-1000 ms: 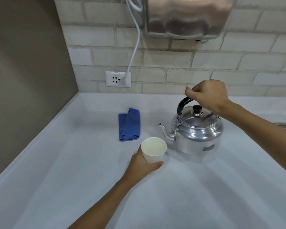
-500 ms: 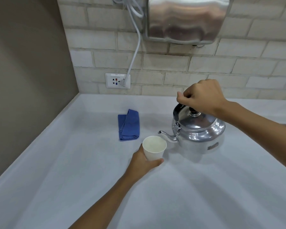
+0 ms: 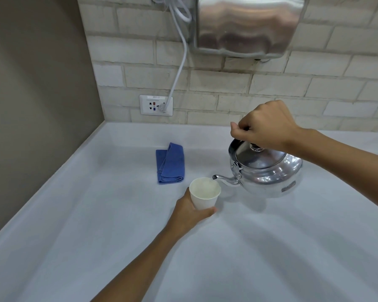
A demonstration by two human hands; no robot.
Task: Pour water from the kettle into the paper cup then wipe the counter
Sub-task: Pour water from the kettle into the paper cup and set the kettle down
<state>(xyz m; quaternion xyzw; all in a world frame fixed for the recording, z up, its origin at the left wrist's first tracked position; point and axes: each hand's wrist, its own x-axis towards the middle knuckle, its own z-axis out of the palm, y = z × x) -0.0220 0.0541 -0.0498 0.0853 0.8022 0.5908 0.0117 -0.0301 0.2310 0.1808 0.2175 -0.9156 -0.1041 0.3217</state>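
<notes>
A shiny metal kettle (image 3: 268,173) hangs tilted to the left above the white counter (image 3: 271,247), lifted by its black handle in my right hand (image 3: 265,126). Its spout tip sits over the right rim of a white paper cup (image 3: 204,194), and a thin stream of water falls into the cup. My left hand (image 3: 187,211) wraps the cup's left side and base, holding it upright on the counter. A folded blue cloth (image 3: 170,163) lies flat behind and to the left of the cup, touched by neither hand.
A brick wall runs along the back with a wall socket (image 3: 155,105) and a white cable plugged into it. A steel hand dryer (image 3: 248,25) hangs on the wall above the kettle. A brown side wall (image 3: 31,105) bounds the counter on the left.
My right hand has lifted the kettle off the counter and tipped it left, bringing the spout over the cup. Water now runs into the cup. My left hand has kept hold of the cup.
</notes>
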